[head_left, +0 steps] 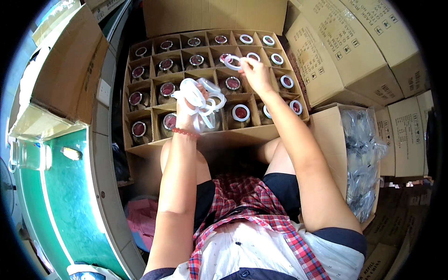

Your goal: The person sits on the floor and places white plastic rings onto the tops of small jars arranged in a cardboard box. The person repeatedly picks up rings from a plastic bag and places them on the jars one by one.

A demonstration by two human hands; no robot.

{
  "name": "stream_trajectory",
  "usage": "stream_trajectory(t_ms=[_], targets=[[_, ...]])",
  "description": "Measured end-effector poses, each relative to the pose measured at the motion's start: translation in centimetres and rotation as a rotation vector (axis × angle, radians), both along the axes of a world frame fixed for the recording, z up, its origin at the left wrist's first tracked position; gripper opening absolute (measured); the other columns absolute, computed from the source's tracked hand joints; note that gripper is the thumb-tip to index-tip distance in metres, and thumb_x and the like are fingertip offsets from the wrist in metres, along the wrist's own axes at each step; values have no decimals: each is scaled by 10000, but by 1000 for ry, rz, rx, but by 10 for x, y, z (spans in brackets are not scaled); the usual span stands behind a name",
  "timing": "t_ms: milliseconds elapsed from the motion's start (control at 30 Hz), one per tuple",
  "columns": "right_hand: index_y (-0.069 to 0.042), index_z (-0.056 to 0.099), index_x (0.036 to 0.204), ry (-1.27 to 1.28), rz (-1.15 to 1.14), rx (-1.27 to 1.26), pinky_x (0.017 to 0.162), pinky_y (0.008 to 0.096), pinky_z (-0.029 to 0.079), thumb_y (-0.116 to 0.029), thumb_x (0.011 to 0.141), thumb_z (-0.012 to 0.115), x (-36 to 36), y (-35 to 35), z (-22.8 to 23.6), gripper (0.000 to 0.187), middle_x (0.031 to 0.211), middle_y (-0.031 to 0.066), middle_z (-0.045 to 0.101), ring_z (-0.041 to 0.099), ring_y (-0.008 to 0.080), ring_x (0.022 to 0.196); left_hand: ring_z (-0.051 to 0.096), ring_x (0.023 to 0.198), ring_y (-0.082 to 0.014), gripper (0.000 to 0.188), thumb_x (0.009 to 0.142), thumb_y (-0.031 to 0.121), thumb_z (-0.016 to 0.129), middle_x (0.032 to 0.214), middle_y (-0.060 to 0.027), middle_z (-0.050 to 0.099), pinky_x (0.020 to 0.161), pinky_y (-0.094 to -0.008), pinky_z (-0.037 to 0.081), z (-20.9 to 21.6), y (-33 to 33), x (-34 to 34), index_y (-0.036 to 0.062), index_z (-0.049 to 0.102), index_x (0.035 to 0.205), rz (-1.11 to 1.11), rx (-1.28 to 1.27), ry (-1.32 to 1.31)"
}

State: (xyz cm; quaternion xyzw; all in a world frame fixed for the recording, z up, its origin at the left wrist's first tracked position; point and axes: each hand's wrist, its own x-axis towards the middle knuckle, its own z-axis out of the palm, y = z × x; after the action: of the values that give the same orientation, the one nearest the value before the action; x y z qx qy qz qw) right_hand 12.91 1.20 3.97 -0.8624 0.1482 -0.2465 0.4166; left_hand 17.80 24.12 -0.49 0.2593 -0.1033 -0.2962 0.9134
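Observation:
My left hand (185,121) is closed round a loose bunch of white plastic rings (209,112), which cover most of its fingers. Between the fingertips of my right hand (256,77), a single white ring (228,61) is pinched over a jar in the second row. Both hands are above an open carton (214,135) whose cardboard dividers form cells with upright glass jars, dark red at their round tops. White rings sit round the tops of several jars toward the right, such as this front-row jar (241,112). Jars on the left, like this corner one (138,129), show bare rims.
Large closed cartons (345,51) are stacked at the right. Nearer me, an open carton (326,140) holds items in clear plastic wrap (357,158). A green-topped table (70,191) on the left bears a glass jar (35,156) and a brown box (70,70).

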Motion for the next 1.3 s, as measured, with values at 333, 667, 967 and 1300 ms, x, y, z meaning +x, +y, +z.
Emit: stream_trajectory(t_ms=[333,667,967,1300], targets=[[-98,667,925,267,210,-830,899,394,379,-110,785,618,-38,8,-32,149,1018,13,623,566,217,1010,542,562,-146,157,888,156,537,635,-33,504,309,-217,358,19,5,5,54,528,769,149,164,32],[-130,653,1045,243,257,-586,929,430,374,-153,787,610,-34,3,-13,262,1113,30,619,542,226,1084,573,655,-165,179,851,169,621,782,-77,589,592,-286,503,-15,20,18,14,596,936,-27,98,-68],[27,636,1053,69,604,377,768,265,492,-81,841,641,-9,57,56,239,947,77,670,605,110,836,564,692,-120,178,868,208,613,778,-18,581,587,-237,464,68,-13,0,38,593,918,-59,157,40],[-34,656,886,-138,70,-539,723,389,507,-91,798,615,70,-58,-16,113,885,117,644,623,311,783,626,788,-199,282,795,235,713,862,-75,615,695,-324,561,44,-22,57,44,578,953,102,-2,234]])
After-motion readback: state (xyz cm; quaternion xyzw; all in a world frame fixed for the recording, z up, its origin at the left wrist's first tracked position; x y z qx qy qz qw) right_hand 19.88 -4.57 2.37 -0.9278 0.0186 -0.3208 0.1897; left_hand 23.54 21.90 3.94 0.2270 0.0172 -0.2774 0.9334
